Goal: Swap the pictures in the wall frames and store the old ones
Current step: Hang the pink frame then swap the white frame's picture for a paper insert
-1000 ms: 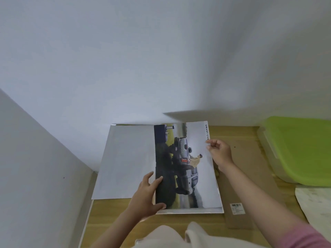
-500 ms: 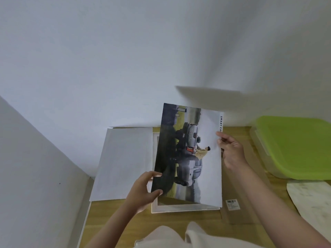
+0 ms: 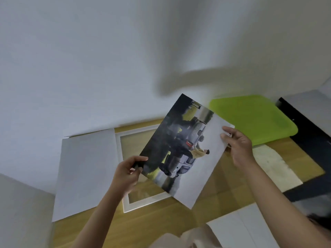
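Both hands hold the picture (image 3: 186, 151) tilted above the frame (image 3: 125, 204): the left hand (image 3: 128, 173) pinches its nine o'clock edge, the right hand (image 3: 237, 146) its three o'clock edge.

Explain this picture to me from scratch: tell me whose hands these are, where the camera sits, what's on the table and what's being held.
There is no machine here. A person wears a wide-angle camera on the head, looking forward and down, so you see their own two bare arms.

The left hand and the right hand hold opposite edges of a car picture, lifted and tilted above the wooden table.

Below it lies a white frame, flat and showing no picture. To its left is a white sheet. At the back right sits a box with a green lid, and a pale sheet lies in front of it. The image is blurred towards the right.
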